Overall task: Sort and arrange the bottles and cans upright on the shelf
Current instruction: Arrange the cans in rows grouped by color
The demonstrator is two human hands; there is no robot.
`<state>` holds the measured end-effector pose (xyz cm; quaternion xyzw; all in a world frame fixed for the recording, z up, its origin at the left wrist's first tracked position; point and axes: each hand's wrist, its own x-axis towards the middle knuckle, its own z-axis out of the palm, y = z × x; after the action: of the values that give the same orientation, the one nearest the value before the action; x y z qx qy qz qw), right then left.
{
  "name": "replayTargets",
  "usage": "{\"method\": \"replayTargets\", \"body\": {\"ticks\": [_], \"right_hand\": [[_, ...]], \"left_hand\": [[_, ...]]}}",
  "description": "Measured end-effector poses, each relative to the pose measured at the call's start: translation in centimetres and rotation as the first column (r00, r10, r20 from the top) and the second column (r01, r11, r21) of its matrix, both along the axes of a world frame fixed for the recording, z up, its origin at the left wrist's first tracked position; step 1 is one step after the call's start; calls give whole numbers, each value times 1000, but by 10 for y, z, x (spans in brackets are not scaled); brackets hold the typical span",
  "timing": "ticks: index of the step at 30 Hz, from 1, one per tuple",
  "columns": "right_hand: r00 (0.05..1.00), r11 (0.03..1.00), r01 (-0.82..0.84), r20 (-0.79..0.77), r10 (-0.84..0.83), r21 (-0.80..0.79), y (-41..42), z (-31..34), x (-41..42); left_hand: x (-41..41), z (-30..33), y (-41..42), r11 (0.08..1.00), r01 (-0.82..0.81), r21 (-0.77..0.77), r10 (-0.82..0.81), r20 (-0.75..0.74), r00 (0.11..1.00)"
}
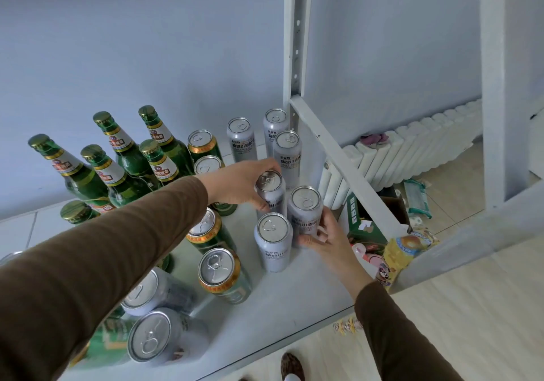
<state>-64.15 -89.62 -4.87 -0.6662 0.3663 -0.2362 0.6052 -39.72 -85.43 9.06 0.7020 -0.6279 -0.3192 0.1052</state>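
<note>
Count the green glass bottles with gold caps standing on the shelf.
6 green glass bottles: five clustered at the shelf's back left, one nearer, half hidden by the left brown sleeve. That arm may hide more.

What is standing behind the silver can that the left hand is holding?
Behind that silver can held by the left hand, three more silver cans stand upright, reaching back to the shelf post. The hand hides part of their bases.
</note>
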Motion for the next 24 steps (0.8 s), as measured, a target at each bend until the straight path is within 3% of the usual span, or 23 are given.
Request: {"method": "replayTargets", "body": {"ticks": [9, 24], "right_hand": [[996, 998, 56, 68, -57, 18, -26, 6, 31], [984, 996, 59, 164, -70, 69, -41, 3, 45]], "left_hand": [[21, 22, -26, 990, -133, 54, 125, 134, 983], [33, 19, -45, 978, -173, 112, 142, 244, 959]]}}
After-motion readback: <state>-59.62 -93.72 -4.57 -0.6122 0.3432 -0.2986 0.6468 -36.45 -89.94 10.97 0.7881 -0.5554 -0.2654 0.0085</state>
